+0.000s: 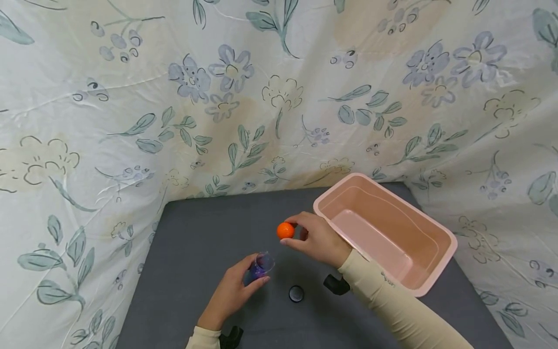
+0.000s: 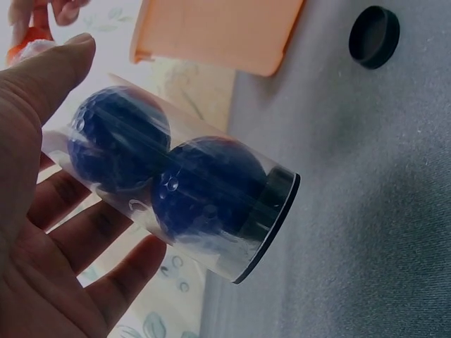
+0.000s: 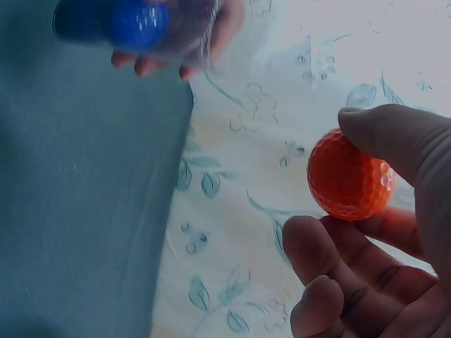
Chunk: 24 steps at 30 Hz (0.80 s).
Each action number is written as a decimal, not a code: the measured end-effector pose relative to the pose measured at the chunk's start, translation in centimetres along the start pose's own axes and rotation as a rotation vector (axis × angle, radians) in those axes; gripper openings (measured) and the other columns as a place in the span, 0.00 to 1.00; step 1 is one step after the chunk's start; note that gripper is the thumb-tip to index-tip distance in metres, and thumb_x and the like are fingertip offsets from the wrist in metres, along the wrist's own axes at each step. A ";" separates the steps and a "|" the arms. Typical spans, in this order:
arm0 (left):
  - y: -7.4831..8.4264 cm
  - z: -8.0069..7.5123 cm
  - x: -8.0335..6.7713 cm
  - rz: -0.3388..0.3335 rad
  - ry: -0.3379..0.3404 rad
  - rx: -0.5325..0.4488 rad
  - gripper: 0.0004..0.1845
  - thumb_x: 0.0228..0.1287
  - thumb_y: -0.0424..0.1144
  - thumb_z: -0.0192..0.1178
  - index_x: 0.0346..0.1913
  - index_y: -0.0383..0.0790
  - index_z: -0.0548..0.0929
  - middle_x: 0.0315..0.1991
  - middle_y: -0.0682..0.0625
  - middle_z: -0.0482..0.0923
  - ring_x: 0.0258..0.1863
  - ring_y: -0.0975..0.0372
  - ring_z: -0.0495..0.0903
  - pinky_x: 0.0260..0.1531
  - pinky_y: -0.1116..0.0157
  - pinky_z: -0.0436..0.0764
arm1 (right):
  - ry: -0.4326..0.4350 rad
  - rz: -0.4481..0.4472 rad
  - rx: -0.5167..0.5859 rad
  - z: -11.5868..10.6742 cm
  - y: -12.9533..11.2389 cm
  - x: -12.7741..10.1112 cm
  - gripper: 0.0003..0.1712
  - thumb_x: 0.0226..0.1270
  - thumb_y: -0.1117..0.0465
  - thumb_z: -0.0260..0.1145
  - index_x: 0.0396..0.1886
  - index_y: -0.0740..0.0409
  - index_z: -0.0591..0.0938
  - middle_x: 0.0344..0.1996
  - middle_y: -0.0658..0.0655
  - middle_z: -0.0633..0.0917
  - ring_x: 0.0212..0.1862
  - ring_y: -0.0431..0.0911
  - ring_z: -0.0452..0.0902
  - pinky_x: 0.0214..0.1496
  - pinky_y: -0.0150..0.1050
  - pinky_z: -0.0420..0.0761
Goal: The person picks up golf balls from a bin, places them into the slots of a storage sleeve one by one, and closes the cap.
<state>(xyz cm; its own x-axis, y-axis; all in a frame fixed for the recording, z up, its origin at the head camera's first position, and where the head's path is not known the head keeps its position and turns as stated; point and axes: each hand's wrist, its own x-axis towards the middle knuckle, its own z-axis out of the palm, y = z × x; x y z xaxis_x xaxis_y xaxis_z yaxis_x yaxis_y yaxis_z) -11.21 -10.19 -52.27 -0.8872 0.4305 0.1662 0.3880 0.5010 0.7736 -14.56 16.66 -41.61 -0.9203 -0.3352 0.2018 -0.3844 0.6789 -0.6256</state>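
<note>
My left hand [image 1: 236,287] grips a clear plastic tube [image 1: 264,262] whose open mouth tilts up and toward the right hand. Two dark blue golf balls [image 2: 208,189] sit inside it in a row, the lower one near the black cap [image 2: 271,229] at the tube's base. Between thumb and fingers, my right hand [image 1: 321,238] pinches an orange golf ball [image 1: 285,230], held in the air above and to the right of the tube's mouth. A loose black cap [image 1: 296,293] lies on the table just right of the left hand.
A pink plastic basin [image 1: 388,232] stands at the right of the dark grey table [image 1: 209,228], behind the right forearm. Floral cloth [image 1: 244,121] hangs around the back and sides of the table.
</note>
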 end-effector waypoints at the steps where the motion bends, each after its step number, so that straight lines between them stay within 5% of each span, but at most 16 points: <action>1: 0.0 0.0 0.0 -0.002 -0.001 0.000 0.29 0.68 0.57 0.67 0.68 0.51 0.78 0.60 0.48 0.84 0.54 0.64 0.84 0.56 0.50 0.84 | 0.005 -0.002 0.008 0.3 -0.1 -0.1 0.26 0.62 0.44 0.78 0.56 0.47 0.86 0.44 0.47 0.86 0.29 0.36 0.75 0.32 0.29 0.80; 15: 0.5 -0.1 0.1 0.004 0.024 0.008 0.27 0.68 0.56 0.68 0.67 0.57 0.77 0.59 0.58 0.83 0.55 0.67 0.84 0.57 0.55 0.85 | 0.043 -0.026 0.193 3.6 -0.4 -1.1 0.28 0.64 0.45 0.77 0.62 0.46 0.85 0.45 0.47 0.87 0.33 0.37 0.77 0.37 0.35 0.84; 24: 0.8 -0.1 -0.1 0.002 0.032 -0.002 0.28 0.68 0.56 0.68 0.68 0.58 0.76 0.62 0.57 0.82 0.55 0.66 0.85 0.57 0.55 0.85 | -0.009 -0.005 0.291 4.9 -0.7 -1.8 0.27 0.65 0.44 0.76 0.61 0.47 0.85 0.47 0.48 0.87 0.33 0.37 0.78 0.38 0.32 0.83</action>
<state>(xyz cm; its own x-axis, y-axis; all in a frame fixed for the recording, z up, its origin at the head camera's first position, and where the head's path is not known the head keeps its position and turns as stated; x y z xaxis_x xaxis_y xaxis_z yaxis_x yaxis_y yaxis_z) -10.85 -9.96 -51.63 -0.8938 0.4075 0.1870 0.3893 0.4985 0.7746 -12.28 13.62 -45.23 -0.9171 -0.3452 0.1996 -0.3510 0.4616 -0.8146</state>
